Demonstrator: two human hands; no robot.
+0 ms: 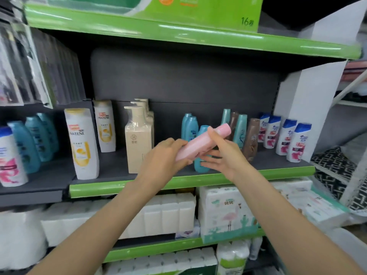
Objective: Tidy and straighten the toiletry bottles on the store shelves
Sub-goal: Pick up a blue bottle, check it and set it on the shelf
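Pink bottle (200, 144): held in the air in front of the middle shelf (198, 180), tilted, cap end up and to the right, base end down and to the left.
Left hand (161, 156): fingers curled round the lower end of the pink bottle, gripping it.
Right hand (222, 153): thumb lies against the upper part of the pink bottle; the other fingers are stretched out leftward under its middle, supporting it.
Teal bottle (201, 164): upright on the middle shelf directly behind the hands, partly hidden by them.
Cream pump bottles (139, 138): upright in a row front to back, left of the hands.
White Pantene bottles (82, 143): two, upright, further left, one behind the other.
Teal and brown bottles (241, 132): upright cluster just right of the hands.
White bottles with blue caps (286, 138): upright group at the right end of the shelf.
Tissue packs (168, 212): stacked on the shelf below.
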